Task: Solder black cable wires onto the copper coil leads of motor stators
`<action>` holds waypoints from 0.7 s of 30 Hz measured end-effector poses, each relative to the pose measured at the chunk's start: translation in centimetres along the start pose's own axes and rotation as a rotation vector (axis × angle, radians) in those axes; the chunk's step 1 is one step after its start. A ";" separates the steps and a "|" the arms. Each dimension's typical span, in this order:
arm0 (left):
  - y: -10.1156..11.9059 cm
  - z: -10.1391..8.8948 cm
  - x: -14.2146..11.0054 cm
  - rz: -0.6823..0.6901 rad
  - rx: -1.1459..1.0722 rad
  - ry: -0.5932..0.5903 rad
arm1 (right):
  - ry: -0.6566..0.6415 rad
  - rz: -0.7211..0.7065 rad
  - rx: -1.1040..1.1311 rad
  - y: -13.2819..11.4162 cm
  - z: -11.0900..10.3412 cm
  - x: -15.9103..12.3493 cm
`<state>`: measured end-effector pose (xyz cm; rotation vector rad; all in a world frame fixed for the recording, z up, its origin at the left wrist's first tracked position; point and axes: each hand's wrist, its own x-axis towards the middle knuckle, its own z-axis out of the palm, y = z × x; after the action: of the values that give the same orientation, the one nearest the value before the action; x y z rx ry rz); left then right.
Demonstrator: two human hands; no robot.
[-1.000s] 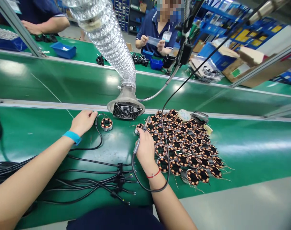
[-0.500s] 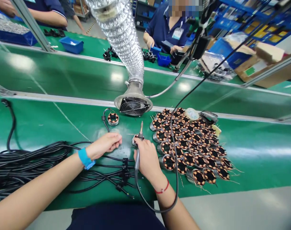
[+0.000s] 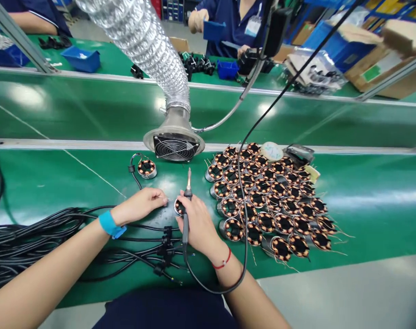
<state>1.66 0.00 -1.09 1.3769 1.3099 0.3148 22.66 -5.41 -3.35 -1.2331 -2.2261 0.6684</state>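
My right hand (image 3: pixel 201 226) is closed round a soldering iron (image 3: pixel 185 228), its bare tip pointing away from me towards the fan. Those same fingers rest against a copper-wound motor stator (image 3: pixel 179 207), which they partly cover. Just left of it, my left hand (image 3: pixel 142 204) pinches a thin wire (image 3: pixel 168 198); where the wire leads is too fine to make out. Beyond my left hand sits another stator (image 3: pixel 147 169) joined to a black cable (image 3: pixel 135 176). To the right, many wound stators (image 3: pixel 257 199) stand in rows with loose wire ends sticking out.
A fume extractor fan (image 3: pixel 176 148) hangs from a silver duct ahead of my hands. Black cables (image 3: pixel 39 237) lie bundled at the left, their clipped ends (image 3: pixel 166 246) before me. The iron's cord loops over the stators. Across the bench, a co-worker (image 3: pixel 228 27) handles a blue bin.
The view has shifted, so the bench things sit further left. My left fingers now show a thin wire in their pinch. The co-worker opposite has lifted a blue bin.
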 end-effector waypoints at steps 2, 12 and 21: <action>0.5 -0.4 0.0 -0.002 0.022 -0.052 | -0.005 -0.012 0.000 0.4 0.2 -0.1; 1.4 1.2 0.7 0.024 -0.159 -0.128 | 0.070 -0.002 -0.114 1.0 0.6 -0.1; -0.2 0.9 -2.5 0.178 0.153 -0.128 | 0.053 -0.008 -0.088 1.0 0.5 0.1</action>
<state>1.43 -2.49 -0.31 1.6206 1.1268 0.2463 22.89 -4.98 -4.33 -1.2692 -2.2362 0.5333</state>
